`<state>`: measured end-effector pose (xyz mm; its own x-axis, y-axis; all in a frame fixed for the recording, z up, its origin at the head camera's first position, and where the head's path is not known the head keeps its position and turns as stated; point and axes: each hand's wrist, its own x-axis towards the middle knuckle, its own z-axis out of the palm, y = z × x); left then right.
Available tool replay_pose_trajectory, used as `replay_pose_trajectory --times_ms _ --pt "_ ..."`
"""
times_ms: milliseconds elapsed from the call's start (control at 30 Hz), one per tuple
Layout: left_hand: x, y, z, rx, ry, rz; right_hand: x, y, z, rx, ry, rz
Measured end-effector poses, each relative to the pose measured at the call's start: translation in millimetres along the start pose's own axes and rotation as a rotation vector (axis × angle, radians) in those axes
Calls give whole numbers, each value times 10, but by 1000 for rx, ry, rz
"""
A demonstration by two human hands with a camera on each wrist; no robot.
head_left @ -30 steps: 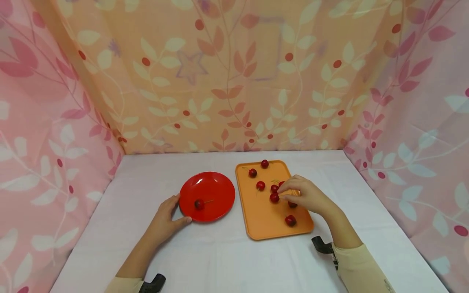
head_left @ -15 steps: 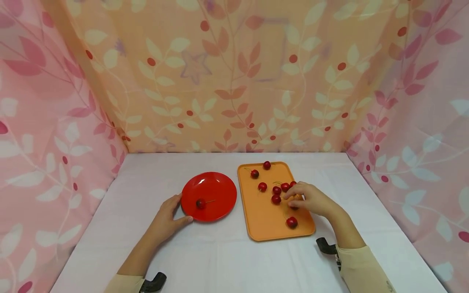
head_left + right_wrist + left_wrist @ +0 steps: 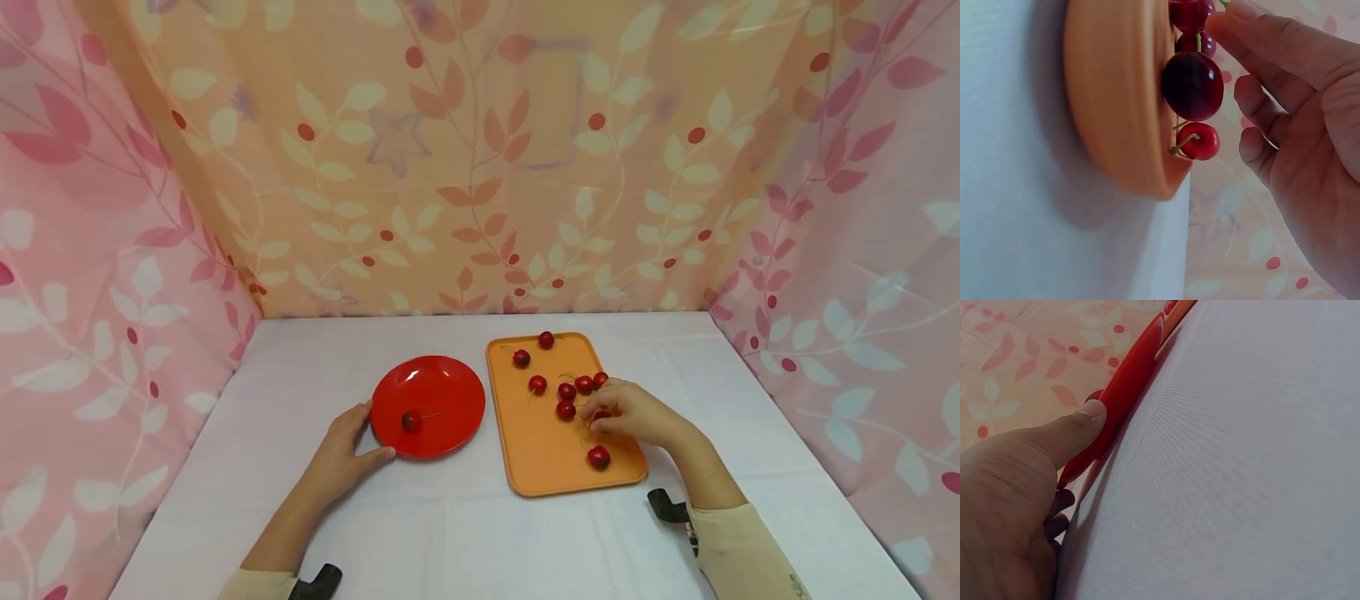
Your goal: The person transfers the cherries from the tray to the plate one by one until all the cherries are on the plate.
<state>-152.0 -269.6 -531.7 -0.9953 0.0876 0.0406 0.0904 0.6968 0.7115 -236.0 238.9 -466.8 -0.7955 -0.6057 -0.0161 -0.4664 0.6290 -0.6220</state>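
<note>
In the head view, my left hand (image 3: 345, 450) holds the rim of the red plate (image 3: 450, 433) from the left. In the left wrist view its thumb (image 3: 1088, 422) lies on the plate's edge, other fingers curling beyond it. One cherry (image 3: 411, 421) with a stem sits on the plate. My right hand (image 3: 637, 412) is low over the right side of the orange tray (image 3: 525, 467), partly hiding a cherry (image 3: 602, 414). Thumb and forefinger pinch a green stem (image 3: 1225, 3) in the right wrist view. Several other cherries lie around it, including a dark one (image 3: 1192, 85).
Nearest the tray's front is a cherry (image 3: 598, 457); others sit toward its back, such as one cherry (image 3: 546, 340) by the far rim. White cloth (image 3: 450, 542) covers the table, and patterned curtains (image 3: 480, 167) enclose it at the back and sides.
My right hand has drawn back to the right from the middle cherries, uncovering several of them, and its fingers have come down together at another cherry. The left hand stays at the plate.
</note>
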Motion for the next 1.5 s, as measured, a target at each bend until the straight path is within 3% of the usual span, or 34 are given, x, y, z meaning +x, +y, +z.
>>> replay_pose_trajectory --times_ms 367,900,1300,1500 --pt "-48 -6 57 -13 2 1 -5 44 58 -58 -12 -5" --pt "-35 9 22 2 9 25 6 22 63 -19 19 17" --pt "-34 20 17 2 4 7 8 -8 72 190 96 52" --pt "-28 13 8 6 13 21 33 -61 75 180 163 82"
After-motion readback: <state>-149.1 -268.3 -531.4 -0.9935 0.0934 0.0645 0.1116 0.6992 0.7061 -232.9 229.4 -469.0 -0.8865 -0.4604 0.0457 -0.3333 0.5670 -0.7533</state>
